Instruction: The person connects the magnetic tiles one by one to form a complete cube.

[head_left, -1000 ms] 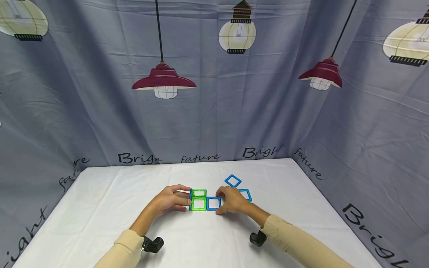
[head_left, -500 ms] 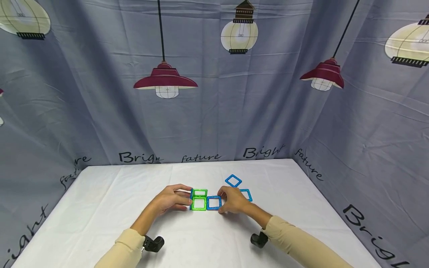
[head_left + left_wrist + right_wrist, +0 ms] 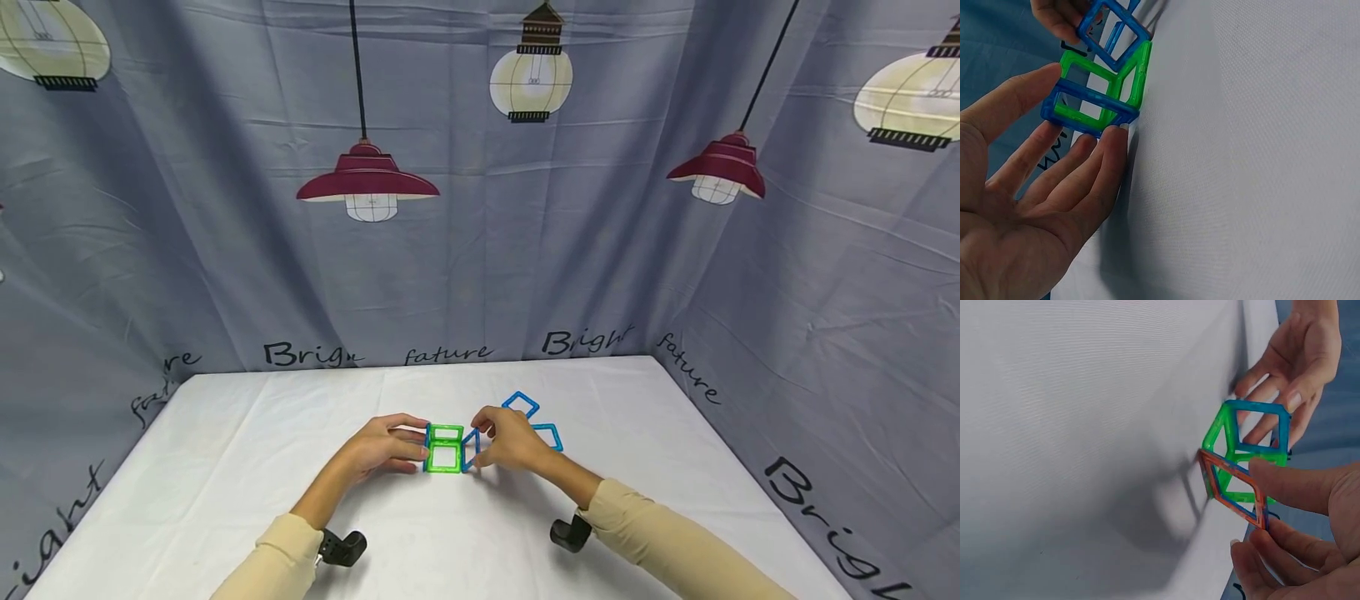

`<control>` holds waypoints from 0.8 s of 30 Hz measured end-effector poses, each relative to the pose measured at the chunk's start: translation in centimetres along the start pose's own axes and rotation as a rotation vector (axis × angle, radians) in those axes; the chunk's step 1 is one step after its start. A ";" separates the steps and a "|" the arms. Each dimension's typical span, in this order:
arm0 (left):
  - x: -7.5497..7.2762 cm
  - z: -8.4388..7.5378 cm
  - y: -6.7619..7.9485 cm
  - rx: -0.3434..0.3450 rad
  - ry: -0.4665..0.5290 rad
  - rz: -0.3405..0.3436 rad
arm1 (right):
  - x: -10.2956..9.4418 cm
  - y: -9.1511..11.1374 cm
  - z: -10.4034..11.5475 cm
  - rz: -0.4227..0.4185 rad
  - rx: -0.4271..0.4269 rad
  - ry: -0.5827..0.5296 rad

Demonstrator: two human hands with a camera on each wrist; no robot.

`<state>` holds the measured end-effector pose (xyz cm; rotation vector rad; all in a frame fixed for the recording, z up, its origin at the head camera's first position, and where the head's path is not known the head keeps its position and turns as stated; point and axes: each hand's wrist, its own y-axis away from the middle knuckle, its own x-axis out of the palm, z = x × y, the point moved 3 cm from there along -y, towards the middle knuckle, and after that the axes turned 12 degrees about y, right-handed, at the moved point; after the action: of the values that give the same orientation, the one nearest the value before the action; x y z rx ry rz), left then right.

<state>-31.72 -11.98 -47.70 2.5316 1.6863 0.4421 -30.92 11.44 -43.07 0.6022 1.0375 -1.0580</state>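
Observation:
Two green square magnetic tiles form a corner: one lies flat [image 3: 445, 469] on the cloth, the other stands upright [image 3: 446, 427] behind it. Along their left side stands a blue tile [image 3: 1094, 95], held by my left hand [image 3: 386, 447] with the thumb at its upper edge and fingertips at the lower one. My right hand [image 3: 514, 439] pinches another blue tile [image 3: 464, 457] between thumb and fingers, tilted up at the flat green tile's right edge. Its outer face [image 3: 1235, 510] looks orange-red in the right wrist view.
Two loose blue tiles lie beyond my right hand, one turned like a diamond [image 3: 534, 407], the other [image 3: 557, 437] partly covered by the hand. A white cloth [image 3: 442, 542] covers the table. Behind hangs a grey-blue curtain [image 3: 465, 275] printed with lamps.
The right-hand blue tile has swung up from lying nearly flat to steeply tilted, as my right hand moved left and slightly upward. My left hand has stayed put.

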 end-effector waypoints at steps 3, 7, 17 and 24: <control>0.1 0.1 0.1 0.003 0.003 0.003 | 0.2 -0.1 0.3 -0.011 -0.001 0.000; 0.1 0.1 0.2 0.006 -0.012 0.005 | 0.5 -0.2 0.6 -0.020 -0.008 -0.016; 0.0 0.0 0.0 0.001 -0.005 0.005 | 0.9 -0.4 0.9 -0.019 -0.033 -0.033; 0.0 0.1 0.0 0.000 -0.009 0.002 | 1.0 -0.2 1.0 -0.012 -0.069 -0.018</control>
<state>-31.73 -12.01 -47.76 2.5318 1.6806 0.4301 -30.56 10.18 -43.56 0.5303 1.0588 -1.0319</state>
